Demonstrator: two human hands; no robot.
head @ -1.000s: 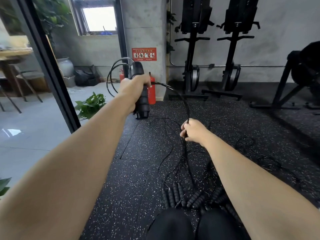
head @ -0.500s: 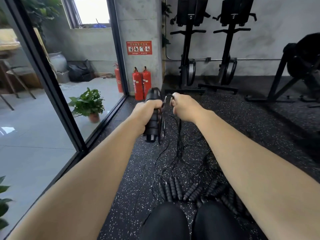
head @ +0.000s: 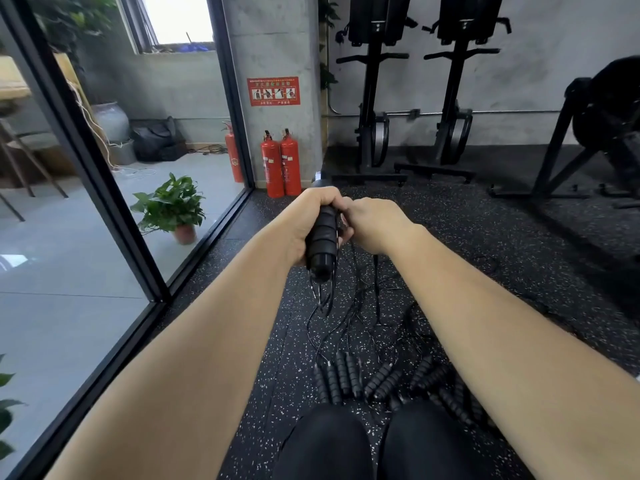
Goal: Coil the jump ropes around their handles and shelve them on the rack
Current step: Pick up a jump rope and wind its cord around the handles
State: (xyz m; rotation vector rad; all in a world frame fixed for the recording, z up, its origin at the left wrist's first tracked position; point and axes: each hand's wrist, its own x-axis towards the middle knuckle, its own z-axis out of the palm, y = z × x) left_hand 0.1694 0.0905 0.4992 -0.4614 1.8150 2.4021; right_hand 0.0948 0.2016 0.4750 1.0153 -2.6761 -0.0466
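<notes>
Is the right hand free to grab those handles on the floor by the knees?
Probably not yet: the right hand pinches cord beside the handle the left hand grips. The floor handles lie uncovered below, once it lets go.

left: glass wall close | ahead: fire extinguishers | below: tangled ropes, handles — right floor open

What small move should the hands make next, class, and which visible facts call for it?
Probably the right hand should wind a turn of cord round the handle. The left hand grips the handle, the right hand holds cord beside it, and much cord hangs loose down to the floor, so the coil is not yet done.
</notes>
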